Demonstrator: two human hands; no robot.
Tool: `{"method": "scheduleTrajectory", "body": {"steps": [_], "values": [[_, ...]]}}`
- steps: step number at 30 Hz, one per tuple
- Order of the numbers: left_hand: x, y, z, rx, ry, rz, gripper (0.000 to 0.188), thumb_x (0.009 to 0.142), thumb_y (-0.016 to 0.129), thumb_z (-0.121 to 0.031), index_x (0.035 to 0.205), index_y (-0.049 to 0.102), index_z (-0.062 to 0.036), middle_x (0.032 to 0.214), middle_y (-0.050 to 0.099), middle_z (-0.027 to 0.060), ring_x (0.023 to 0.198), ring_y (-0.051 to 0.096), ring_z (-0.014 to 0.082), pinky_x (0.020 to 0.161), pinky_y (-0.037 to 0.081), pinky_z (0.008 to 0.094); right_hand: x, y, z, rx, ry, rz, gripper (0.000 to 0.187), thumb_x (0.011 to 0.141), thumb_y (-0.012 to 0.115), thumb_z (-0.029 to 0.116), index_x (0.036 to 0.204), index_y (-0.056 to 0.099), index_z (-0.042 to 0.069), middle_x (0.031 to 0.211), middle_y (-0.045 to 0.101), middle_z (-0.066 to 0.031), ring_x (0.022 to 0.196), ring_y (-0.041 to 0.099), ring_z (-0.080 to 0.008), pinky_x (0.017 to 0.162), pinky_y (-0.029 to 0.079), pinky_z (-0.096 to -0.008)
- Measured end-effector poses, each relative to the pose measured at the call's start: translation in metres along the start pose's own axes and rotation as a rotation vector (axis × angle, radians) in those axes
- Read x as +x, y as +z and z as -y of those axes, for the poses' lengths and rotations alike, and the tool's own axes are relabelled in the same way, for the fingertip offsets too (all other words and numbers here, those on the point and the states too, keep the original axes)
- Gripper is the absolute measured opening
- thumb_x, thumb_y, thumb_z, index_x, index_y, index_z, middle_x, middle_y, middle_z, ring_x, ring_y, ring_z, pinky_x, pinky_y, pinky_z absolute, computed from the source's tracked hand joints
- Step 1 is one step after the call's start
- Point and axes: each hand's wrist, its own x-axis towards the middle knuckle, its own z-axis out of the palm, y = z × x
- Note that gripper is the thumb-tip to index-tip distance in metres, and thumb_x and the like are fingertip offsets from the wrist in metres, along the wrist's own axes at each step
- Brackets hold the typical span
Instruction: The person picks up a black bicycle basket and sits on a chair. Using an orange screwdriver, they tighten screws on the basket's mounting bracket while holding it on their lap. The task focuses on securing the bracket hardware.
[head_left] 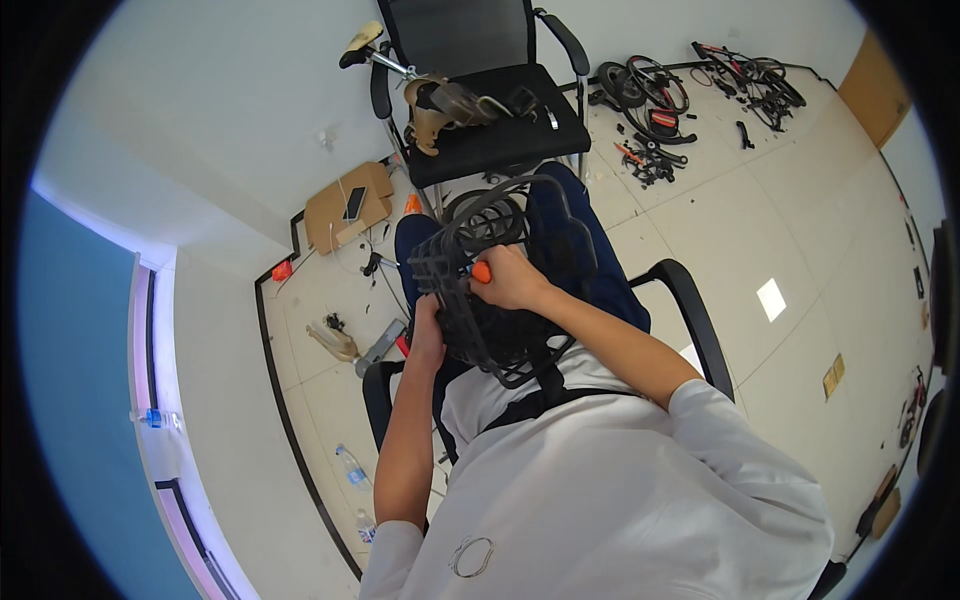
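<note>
A black mesh bicycle basket point(462, 325) rests tilted across my lap, its open rim turned toward my right. My right hand point(514, 280) is closed around the orange handle of what looks like a screwdriver point(482, 271), over the basket's wire side; its tip is hidden among the wires. My left hand point(428, 330) grips the basket's near left side, with its fingers mostly hidden behind the mesh. Beyond the basket, between my knees, a dark round wheel-like part point(485, 215) shows partly.
A black office chair point(500, 130) ahead carries a brown frame-like part with a saddle point(362, 40). Bicycle wheels point(655, 85) and loose parts point(655, 160) lie at the far right. On the left floor are cardboard point(330, 215) with a phone point(354, 204), and a plastic bottle point(352, 468).
</note>
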Motion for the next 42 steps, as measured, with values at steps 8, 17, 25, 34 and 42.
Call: {"method": "scheduleTrajectory", "body": {"steps": [8, 17, 25, 34, 42], "values": [[0.023, -0.023, 0.03, -0.03, 0.048, 0.047, 0.052, 0.094, 0.037, -0.044, 0.121, 0.06, -0.0061, 0.103, 0.068, 0.0105, 0.085, 0.066, 0.0239, 0.081, 0.053, 0.0362, 0.0, 0.008, 0.001, -0.074, -0.111, -0.044, 0.027, 0.07, 0.073, 0.018, 0.089, 0.067, -0.001, 0.085, 0.067, -0.0261, 0.087, 0.066, -0.0426, 0.079, 0.054, -0.0457], [0.009, -0.005, 0.007, -0.105, 0.005, -0.008, 0.036, 0.089, 0.049, -0.036, 0.097, 0.067, -0.0069, 0.093, 0.068, 0.0043, 0.085, 0.065, 0.0165, 0.079, 0.052, 0.0314, 0.004, 0.005, 0.004, -0.12, 0.067, 0.065, 0.035, 0.075, 0.071, 0.025, 0.096, 0.066, -0.002, 0.103, 0.065, -0.0283, 0.097, 0.065, -0.0419, 0.085, 0.054, -0.0447], [0.021, -0.021, 0.024, 0.021, 0.08, 0.071, 0.047, 0.095, 0.04, -0.042, 0.111, 0.064, -0.005, 0.096, 0.067, 0.0072, 0.082, 0.064, 0.0181, 0.078, 0.052, 0.0321, 0.005, 0.008, 0.004, -0.081, 0.063, 0.026, 0.026, 0.072, 0.071, 0.02, 0.084, 0.067, -0.003, 0.083, 0.066, -0.0278, 0.087, 0.066, -0.0414, 0.08, 0.053, -0.0458], [0.019, -0.021, 0.017, 0.128, 0.083, 0.019, 0.035, 0.091, 0.046, -0.032, 0.093, 0.068, -0.0053, 0.08, 0.067, 0.0028, 0.069, 0.064, 0.0146, 0.066, 0.051, 0.0287, 0.006, 0.004, 0.007, -0.126, -0.067, 0.046, 0.03, 0.073, 0.072, 0.019, 0.094, 0.065, -0.002, 0.093, 0.067, -0.0251, 0.094, 0.064, -0.0415, 0.084, 0.053, -0.0459], [0.014, -0.013, 0.008, 0.114, 0.073, 0.029, 0.036, 0.09, 0.047, -0.032, 0.097, 0.068, -0.0029, 0.082, 0.067, 0.0056, 0.072, 0.066, 0.0166, 0.067, 0.053, 0.0303, 0.007, 0.004, 0.001, -0.109, 0.009, 0.053, 0.031, 0.073, 0.072, 0.019, 0.096, 0.065, -0.002, 0.094, 0.067, -0.0257, 0.095, 0.064, -0.0418, 0.084, 0.053, -0.0461]]}}
